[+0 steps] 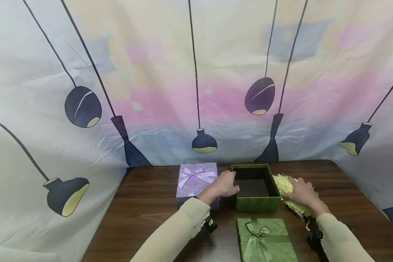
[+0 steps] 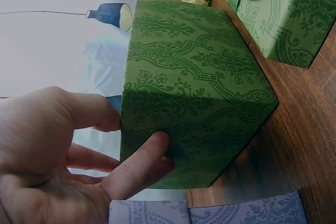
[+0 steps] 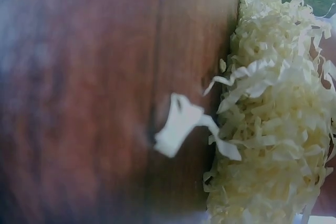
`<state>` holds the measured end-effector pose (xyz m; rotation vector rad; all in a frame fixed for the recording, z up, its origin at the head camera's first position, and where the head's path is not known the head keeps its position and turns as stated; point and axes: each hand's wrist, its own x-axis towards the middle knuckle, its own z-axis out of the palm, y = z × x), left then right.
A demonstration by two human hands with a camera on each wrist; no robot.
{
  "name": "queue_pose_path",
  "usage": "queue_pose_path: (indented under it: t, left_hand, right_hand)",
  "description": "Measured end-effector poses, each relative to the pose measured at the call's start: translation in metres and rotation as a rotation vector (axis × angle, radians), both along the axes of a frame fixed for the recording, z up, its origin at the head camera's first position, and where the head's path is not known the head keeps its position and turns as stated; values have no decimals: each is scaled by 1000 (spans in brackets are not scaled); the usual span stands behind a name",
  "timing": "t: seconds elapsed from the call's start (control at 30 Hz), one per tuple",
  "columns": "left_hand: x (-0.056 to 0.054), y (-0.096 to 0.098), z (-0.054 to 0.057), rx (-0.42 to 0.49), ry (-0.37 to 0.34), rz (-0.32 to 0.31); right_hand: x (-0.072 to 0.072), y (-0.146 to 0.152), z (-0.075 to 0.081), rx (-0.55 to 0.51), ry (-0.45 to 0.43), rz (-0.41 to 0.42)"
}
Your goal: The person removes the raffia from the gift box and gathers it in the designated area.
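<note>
Wooden table [image 1: 144,203]: green lid [image 1: 280,238] toward the near edge. Beyond, right hand [image 1: 302,193] grips yellow shreds [image 1: 282,185], right side; left hand [image 1: 223,185] pinches the open green box [image 1: 258,205] near the far edge. Step seems to be gathering shreds; next calls for a secure hold.

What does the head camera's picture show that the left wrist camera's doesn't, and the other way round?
Only the head view shows the inside of the green box, the lilac bow on the purple box, and several of the printed lamps.

Only the left wrist view shows the palm side of the left hand and its fingertips against the box's outer wall.

Both show the green box's outside, shredded paper, part of the green lid, some of the purple box, a printed lamp and the wooden table.
</note>
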<state>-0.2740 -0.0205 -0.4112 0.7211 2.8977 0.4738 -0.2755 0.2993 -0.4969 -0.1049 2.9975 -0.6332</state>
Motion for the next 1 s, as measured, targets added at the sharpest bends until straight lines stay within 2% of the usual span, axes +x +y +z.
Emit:
queue_pose_path:
  t: [0.33,0.5,0.77,1.0]
  left_hand:
    - [1,-5,4,8,1,9]
    - [0,-2,1,-20,-2,-2]
    - [2,3,1,-44,17,-5]
    - [4,1,2,-45,11,0]
  right_hand:
    - [-2,-5,4,4,10,16]
    - [-1,-2,8,12,-36,33]
    - [-2,-1,21,14,-107,71]
    - [-2,-4,25,61,-37,123]
